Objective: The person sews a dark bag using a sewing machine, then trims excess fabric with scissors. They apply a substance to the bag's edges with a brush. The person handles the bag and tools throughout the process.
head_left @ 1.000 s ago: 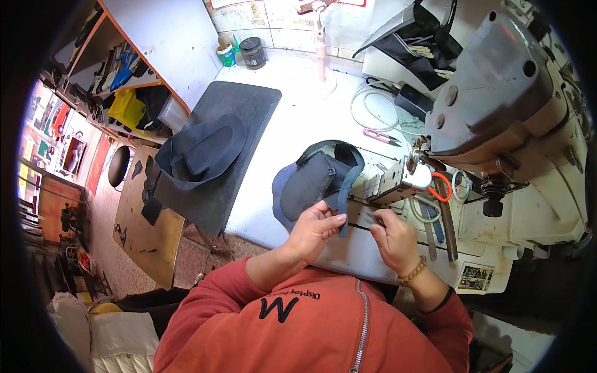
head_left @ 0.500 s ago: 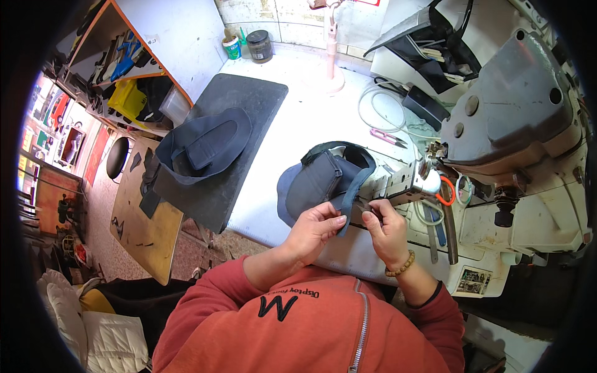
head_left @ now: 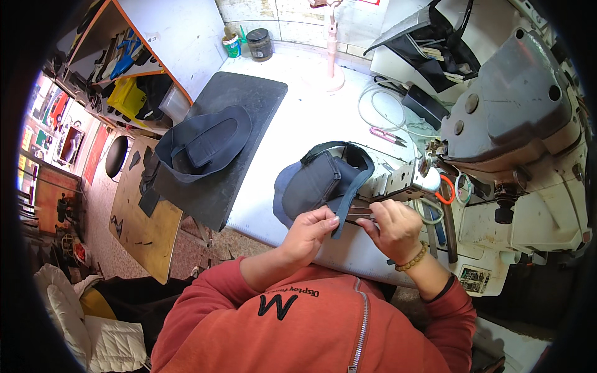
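A dark blue fabric piece (head_left: 311, 183), padded and curved like a shoe upper or pouch, rests on the white table in front of me. My left hand (head_left: 311, 234) pinches the lower end of its loose edge strip (head_left: 348, 202) between thumb and fingers. Just to the right, my right hand (head_left: 396, 230) is closed around a slim brownish metal tool (head_left: 360, 212), its tip close to the strip. The fingers hide most of the tool, and its exact kind is unclear. A similar dark blue piece (head_left: 214, 140) lies further left on a black mat (head_left: 261, 93).
A grey sewing machine (head_left: 510, 105) stands at the right, its narrow arm (head_left: 404, 181) beside the fabric. Orange-handled scissors (head_left: 446, 191), pink snips (head_left: 387, 135) and a cable (head_left: 367, 109) lie nearby. A lamp stand (head_left: 329, 62) and jars (head_left: 259, 46) line the back.
My right hand has moved slightly right and turned over, and the metal tool now shows in it. The fabric has shifted a little left; my left hand still pinches its strip.
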Demonstrator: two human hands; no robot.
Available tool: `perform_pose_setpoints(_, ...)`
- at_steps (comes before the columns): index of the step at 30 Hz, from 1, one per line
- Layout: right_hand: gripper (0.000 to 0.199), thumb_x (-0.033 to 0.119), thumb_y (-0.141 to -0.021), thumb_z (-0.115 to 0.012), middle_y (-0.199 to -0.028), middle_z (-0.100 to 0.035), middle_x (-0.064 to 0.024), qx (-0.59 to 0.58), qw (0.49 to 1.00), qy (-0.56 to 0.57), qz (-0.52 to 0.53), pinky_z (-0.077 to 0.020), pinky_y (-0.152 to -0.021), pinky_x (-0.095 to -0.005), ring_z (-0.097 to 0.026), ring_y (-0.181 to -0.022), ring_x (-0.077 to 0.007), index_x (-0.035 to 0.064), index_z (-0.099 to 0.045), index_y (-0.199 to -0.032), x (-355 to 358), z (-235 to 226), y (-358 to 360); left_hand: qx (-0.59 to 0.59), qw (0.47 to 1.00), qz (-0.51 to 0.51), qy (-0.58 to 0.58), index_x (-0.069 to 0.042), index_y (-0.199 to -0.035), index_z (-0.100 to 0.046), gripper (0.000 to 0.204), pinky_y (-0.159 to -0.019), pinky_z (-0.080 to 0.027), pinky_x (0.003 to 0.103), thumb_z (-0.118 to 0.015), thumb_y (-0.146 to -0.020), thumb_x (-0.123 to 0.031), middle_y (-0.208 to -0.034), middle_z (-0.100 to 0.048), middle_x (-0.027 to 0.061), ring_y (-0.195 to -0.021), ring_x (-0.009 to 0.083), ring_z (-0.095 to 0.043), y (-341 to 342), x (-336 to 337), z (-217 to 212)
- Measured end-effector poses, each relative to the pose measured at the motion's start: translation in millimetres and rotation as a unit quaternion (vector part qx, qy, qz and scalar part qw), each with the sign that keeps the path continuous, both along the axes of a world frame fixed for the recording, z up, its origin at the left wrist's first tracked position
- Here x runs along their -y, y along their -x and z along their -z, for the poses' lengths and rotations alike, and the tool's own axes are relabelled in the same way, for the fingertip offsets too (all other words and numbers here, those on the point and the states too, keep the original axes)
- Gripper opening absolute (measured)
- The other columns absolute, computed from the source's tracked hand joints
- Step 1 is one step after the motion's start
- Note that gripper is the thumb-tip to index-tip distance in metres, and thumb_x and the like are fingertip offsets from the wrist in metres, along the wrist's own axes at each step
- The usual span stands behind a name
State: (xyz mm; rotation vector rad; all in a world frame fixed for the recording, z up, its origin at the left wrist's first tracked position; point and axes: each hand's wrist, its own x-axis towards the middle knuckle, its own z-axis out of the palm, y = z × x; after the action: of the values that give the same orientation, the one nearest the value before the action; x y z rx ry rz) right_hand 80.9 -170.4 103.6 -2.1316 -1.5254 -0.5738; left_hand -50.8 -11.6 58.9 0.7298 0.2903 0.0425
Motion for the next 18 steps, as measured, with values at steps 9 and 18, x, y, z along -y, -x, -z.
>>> perform_pose_setpoints(9,0.025,0.027,-0.081,-0.068,-0.074,-0.054,-0.0048,-0.032,0.999,0.009,-0.036,-0.0426,-0.053,-0.0339,-0.055,-0.062,-0.0223,0.008,-0.057,-0.092,-18.2,6.2,12.1,0.026,0.993,-0.029,-0.112,-0.002,-0.075,-0.061,0.017,-0.075,-0.034,0.023,-0.065,-0.089,-0.011,-0.087,-0.047,-0.0002,-0.082,0.0095,-0.043,8.7,0.3,2.0)
perform_pose_setpoints(18,0.019,0.021,-0.081,-0.069,-0.069,-0.054,-0.0078,-0.159,0.987,-0.031,-0.019,-0.0437,-0.052,-0.0354,-0.055,-0.057,-0.0259,0.0064,-0.058,-0.084,-24.4,11.2,21.0,0.045,0.983,-0.033,-0.173,-0.002,-0.075,-0.062,0.015,-0.076,-0.035,0.023,-0.068,-0.087,-0.011,-0.091,-0.049,-0.0003,-0.086,0.0088,-0.045,13.6,-3.3,2.3)
